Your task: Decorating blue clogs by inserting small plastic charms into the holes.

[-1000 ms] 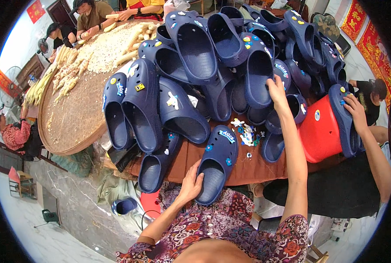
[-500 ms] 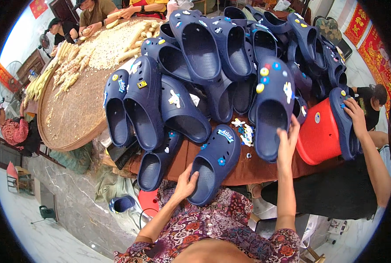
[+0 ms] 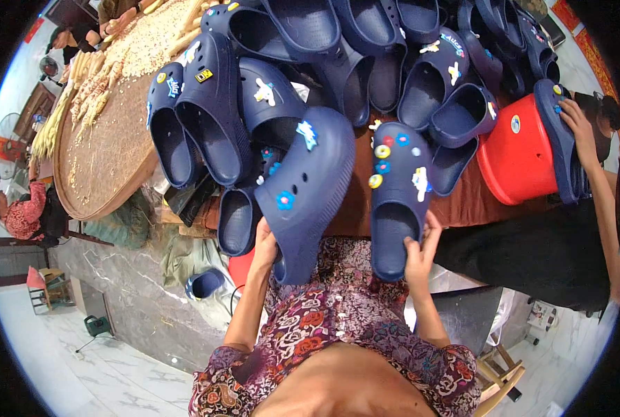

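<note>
My left hand (image 3: 264,243) grips the heel of a navy blue clog (image 3: 308,187) with small charms on its top, toe pointing away. My right hand (image 3: 421,254) grips the heel of a second navy blue clog (image 3: 397,191) carrying several coloured charms. Both clogs are held side by side over the near edge of a brown-covered table (image 3: 473,205). A heap of many more navy clogs (image 3: 338,62) covers the table beyond them.
A red bucket (image 3: 522,156) stands at the right, where another person's hand (image 3: 578,125) holds a clog against it. A big round woven tray (image 3: 101,160) of pale pieces lies at the left, with people around it. A single clog (image 3: 204,283) lies on the floor.
My right hand has pulled a charm-covered clog off the pile and brought it down toward me. My left hand has lifted its clog up beside it. The view has moved closer.
</note>
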A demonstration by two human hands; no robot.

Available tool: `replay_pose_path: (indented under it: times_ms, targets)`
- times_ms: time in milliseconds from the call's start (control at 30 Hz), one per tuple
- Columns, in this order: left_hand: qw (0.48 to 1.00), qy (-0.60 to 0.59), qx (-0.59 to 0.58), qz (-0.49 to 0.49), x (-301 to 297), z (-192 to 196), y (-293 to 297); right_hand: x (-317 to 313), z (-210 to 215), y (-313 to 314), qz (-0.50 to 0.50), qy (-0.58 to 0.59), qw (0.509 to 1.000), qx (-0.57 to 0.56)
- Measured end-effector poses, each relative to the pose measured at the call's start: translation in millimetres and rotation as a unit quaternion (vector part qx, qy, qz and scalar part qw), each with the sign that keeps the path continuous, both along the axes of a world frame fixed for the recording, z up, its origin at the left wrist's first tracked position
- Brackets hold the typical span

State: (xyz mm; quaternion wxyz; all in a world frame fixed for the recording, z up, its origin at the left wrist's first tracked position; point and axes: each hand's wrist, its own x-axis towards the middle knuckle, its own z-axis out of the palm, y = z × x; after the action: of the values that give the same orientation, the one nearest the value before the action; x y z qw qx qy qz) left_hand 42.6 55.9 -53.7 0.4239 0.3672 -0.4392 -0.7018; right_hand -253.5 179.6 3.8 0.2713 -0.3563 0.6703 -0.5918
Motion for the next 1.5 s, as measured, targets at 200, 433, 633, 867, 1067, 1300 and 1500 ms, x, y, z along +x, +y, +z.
replay_pose_path:
  times_ms: [200, 433, 633, 867, 1067, 1300, 1500]
  targets:
    - [0.993, -0.026, 0.073, 0.092, -3, 21, 4, 55, -25, 0, 0.046, -0.128, 0.991, -0.001]
    - [0.998, 0.015, 0.009, 0.058, -13, 40, 3, 84, -54, -12, 0.087, -0.104, 0.991, -0.005]
    - [0.997, -0.011, -0.055, 0.055, -40, 73, 4, 63, -27, -12, 0.106, 0.057, 0.990, 0.068]
    - [0.985, -0.104, -0.128, 0.053, -88, 117, 15, 61, 11, 2, 0.195, -0.114, 0.971, -0.075]
    - [0.969, -0.101, -0.219, 0.061, -124, 125, 8, 60, 30, -7, 0.175, -0.140, 0.974, -0.023]
    - [0.936, -0.171, -0.308, 0.017, -109, 119, 12, -31, -4, -30, 0.093, -0.046, 0.991, -0.084]
    - [0.935, -0.224, -0.274, -0.012, -91, 86, 30, -99, 65, -157, -0.009, -0.008, 0.980, -0.198]
